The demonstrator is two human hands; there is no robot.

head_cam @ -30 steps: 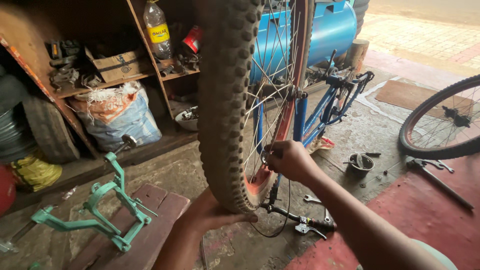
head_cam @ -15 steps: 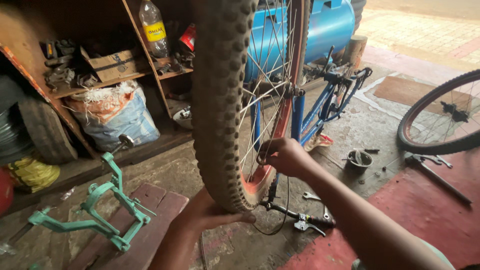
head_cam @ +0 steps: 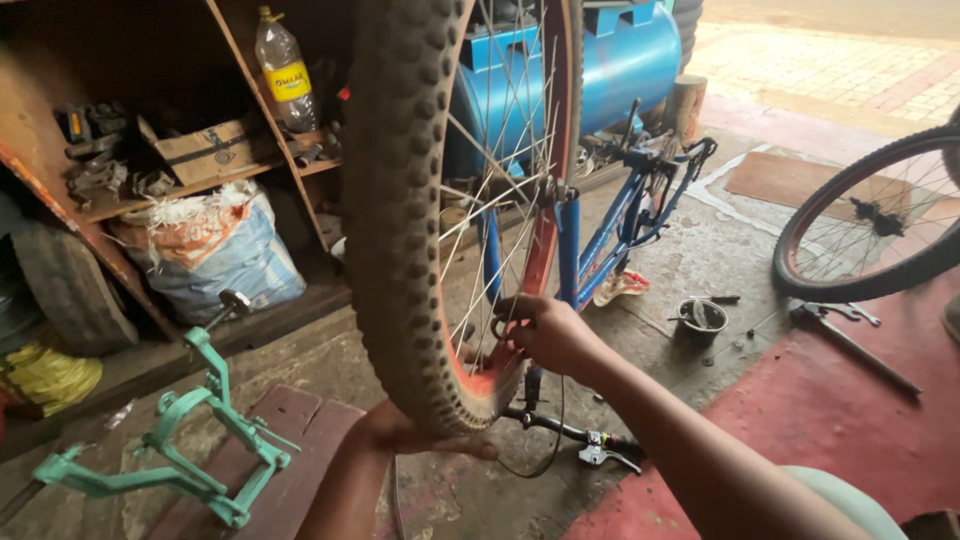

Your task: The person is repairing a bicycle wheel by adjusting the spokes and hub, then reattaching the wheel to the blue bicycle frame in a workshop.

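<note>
A matt, knobbly rubber tyre [head_cam: 400, 200] is seen on thin shiny metal spokes [head_cam: 500, 200]; the bicycle frame [head_cam: 600, 230] is glossy blue painted metal

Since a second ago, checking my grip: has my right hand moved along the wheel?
No: the right hand stays at the spokes beside the blue fork leg.
</note>
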